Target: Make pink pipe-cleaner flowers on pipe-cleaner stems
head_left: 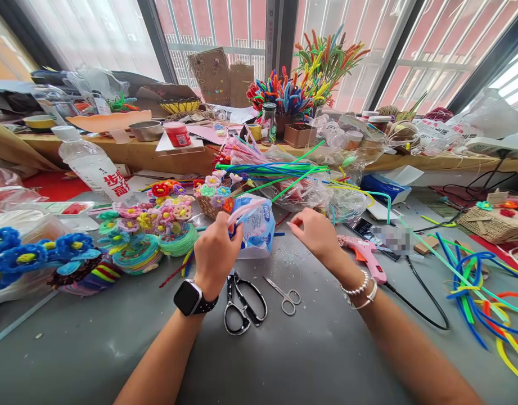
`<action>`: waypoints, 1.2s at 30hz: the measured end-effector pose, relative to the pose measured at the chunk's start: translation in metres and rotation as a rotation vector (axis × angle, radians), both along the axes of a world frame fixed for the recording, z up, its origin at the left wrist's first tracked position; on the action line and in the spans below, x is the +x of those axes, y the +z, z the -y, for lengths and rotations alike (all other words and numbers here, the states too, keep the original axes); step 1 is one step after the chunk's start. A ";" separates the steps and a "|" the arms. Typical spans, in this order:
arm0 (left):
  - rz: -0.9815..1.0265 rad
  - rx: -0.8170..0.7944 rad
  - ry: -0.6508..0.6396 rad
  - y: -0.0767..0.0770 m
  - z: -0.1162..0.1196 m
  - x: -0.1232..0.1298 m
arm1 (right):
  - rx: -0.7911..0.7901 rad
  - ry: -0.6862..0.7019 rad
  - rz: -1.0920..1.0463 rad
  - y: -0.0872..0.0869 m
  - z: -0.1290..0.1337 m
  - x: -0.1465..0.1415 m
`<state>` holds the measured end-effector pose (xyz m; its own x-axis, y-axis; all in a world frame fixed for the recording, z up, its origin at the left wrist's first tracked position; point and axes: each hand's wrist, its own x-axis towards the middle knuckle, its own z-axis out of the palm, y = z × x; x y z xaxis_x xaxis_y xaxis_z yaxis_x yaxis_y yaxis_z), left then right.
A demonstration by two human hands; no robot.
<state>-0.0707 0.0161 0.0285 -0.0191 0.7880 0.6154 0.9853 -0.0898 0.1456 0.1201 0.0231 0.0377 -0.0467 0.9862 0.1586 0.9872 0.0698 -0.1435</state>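
My left hand [219, 247], with a black smartwatch on its wrist, is closed around a pale pink pipe cleaner [251, 208] whose bent end sticks out to the right. A bit of blue shows at its fingers. To the right, my right hand [316, 236] is raised with thumb and fingertips pinched; whether anything is between them is too small to tell. Behind the hands is a blue-and-white plastic packet [259, 233]. Below, on the grey table, lie black-handled scissors [244, 306] and small silver scissors [286, 293].
A pink glue gun [365, 256] with a black cable lies right of my right hand. Pots of fuzzy flowers [136, 247] and a tilted water bottle [92, 166] stand left. Loose pipe cleaners [473, 281] tangle at right; a bundle of green ones [275, 169] lies behind.
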 end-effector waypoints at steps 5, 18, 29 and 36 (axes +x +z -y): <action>0.046 -0.045 -0.044 0.000 0.001 0.003 | 0.435 0.425 -0.276 0.006 0.012 -0.034; 0.031 -0.018 -0.004 -0.001 -0.002 -0.001 | 0.007 0.278 -0.066 -0.057 0.018 0.037; 0.044 -0.018 -0.004 0.000 -0.002 -0.001 | -0.028 0.422 -0.064 -0.075 0.055 0.039; 0.038 -0.015 -0.004 -0.002 -0.002 -0.002 | -0.103 0.441 -0.079 -0.072 0.043 0.028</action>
<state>-0.0722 0.0185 0.0261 -0.0393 0.7971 0.6026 0.9787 -0.0909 0.1842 0.1479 -0.0195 -0.0345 -0.4576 0.8855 0.0807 0.8519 0.4626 -0.2456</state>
